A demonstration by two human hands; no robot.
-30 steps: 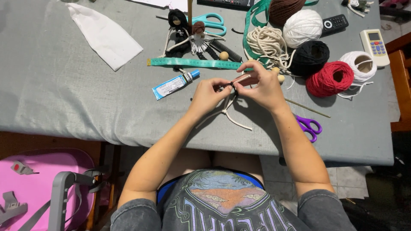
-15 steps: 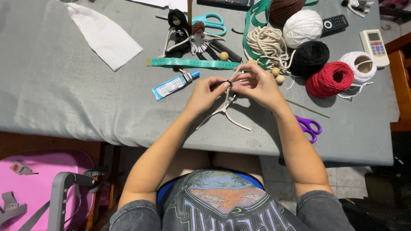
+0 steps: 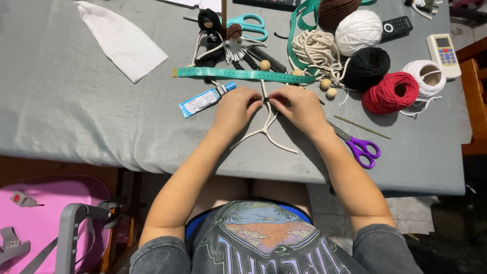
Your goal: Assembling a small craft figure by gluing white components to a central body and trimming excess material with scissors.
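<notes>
My table, counted

I see five balls of yarn (image 3: 391,93), two pairs of plastic-handled scissors (image 3: 361,148), four round wooden beads (image 3: 265,65), two small yarn dolls (image 3: 209,23), two remote controls (image 3: 442,53), one blue glue tube (image 3: 205,100).

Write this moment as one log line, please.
left hand: pinching cream cord figure | right hand: pinching same cord | near: glue tube, green tape measure, purple scissors | surface: grey table

Taking the green measuring tape (image 3: 238,74) as landmark: the grey counter (image 3: 76,116) lies open left of and below it, apart from a glue tube (image 3: 205,99) just under it. Right of it, yarn balls (image 3: 390,92), beads (image 3: 328,89) and purple scissors (image 3: 360,147) crowd the way; beyond it, small dolls (image 3: 223,38).
</notes>
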